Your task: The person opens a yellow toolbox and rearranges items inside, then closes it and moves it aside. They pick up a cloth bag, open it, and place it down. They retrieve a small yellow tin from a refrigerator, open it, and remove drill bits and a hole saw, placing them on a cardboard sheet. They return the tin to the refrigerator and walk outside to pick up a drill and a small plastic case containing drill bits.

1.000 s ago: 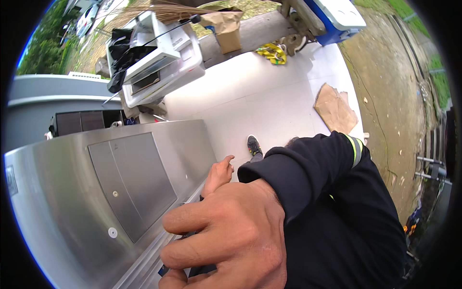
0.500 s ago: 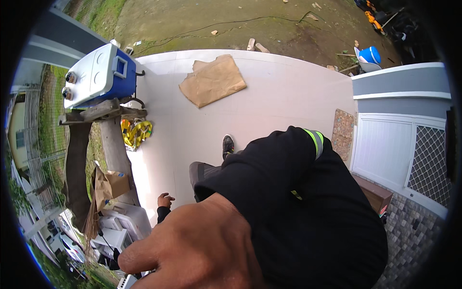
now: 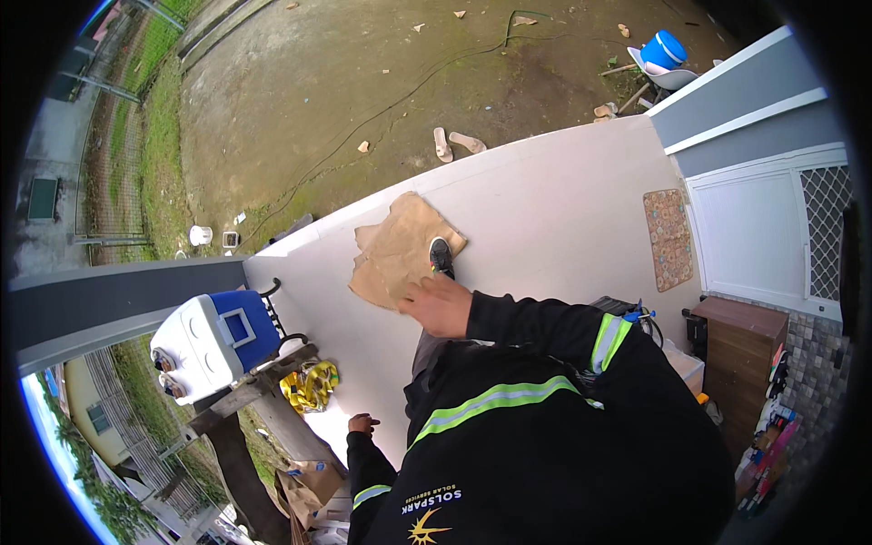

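My right hand point(image 3: 438, 304) is in front of my body, back up, its loosely bent fingers a little apart with nothing visible in them. Beyond it a torn-edged sheet of brown paper or cardboard point(image 3: 391, 245) lies on the pale floor. In the picture my right hand overlaps the sheet's near edge; I cannot see that it touches it. One dark shoe point(image 3: 441, 256) of mine is on the sheet's right part. My left hand point(image 3: 363, 423) hangs low at my left side, open and holding nothing, nearest to a bundle of yellow straps point(image 3: 310, 386).
A blue and white cooler point(image 3: 218, 341) stands on a wooden bench point(image 3: 250, 395) at the left. Slippers point(image 3: 442, 145) lie beyond the floor's far edge. At the right are a patterned mat point(image 3: 668, 239), a white door point(image 3: 749, 232) and a brown cabinet point(image 3: 740, 341).
My right hand has moved away from close before the camera, out toward the sheet. A shoe is now on the sheet. The view has turned and shifted forward, showing more ground beyond.
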Available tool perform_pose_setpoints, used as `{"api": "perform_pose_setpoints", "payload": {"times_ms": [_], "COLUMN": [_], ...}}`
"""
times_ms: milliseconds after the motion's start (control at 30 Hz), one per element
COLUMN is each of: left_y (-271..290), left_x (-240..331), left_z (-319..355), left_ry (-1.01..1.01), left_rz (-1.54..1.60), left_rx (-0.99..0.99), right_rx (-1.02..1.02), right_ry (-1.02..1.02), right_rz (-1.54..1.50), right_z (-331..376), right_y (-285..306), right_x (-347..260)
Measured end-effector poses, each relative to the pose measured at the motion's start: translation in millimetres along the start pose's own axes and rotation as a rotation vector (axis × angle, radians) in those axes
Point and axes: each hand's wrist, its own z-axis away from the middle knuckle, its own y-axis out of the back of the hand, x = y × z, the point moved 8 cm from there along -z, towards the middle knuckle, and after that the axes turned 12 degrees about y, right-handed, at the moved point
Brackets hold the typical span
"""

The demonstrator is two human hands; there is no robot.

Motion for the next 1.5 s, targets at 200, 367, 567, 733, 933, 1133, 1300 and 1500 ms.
{"api": "perform_pose_setpoints", "payload": {"times_ms": [200,367,567,733,933,1133,1300,1500], "left_y": [214.5,558.1,824.9,893.2,912.0,969.0,1081.1,1254.6], "left_x": [21.1,117.1,330.4,427.3,496.2,561.3,697.9,940.4], "left_z": [-204.1,-336.6,-428.1,-519.6,-617.2,-698.6,-859.9,-1034.3], "left_ry": [-0.051,0.301,0.148,0.003,-0.016,0.090,0.028,-0.105], "left_rz": [-0.414,0.710,0.464,0.199,-0.830,-0.971,-0.960,-1.000], "left_rx": [-0.191,0.361,0.501,0.391,0.059,-0.126,-0.083,0.097], "right_rx": [-0.059,-0.300,0.959,0.673,0.044,1.207,1.417,1.034], "right_ry": [-1.668,-1.988,-2.178,-1.975,-1.700,-1.804,-1.949,-2.202], "right_rz": [-0.196,-0.143,-0.853,-1.125,-0.757,-0.583,-0.591,-1.090], "right_z": [397.2,604.9,545.2,404.7,394.8,499.0,561.7,495.9], "right_y": [-62.7,-76.8,-144.3,-104.3,47.8,239.3,215.7,119.4], "right_x": [267.7,251.4,294.8,403.3,606.2,792.5,957.4,1130.2]}}
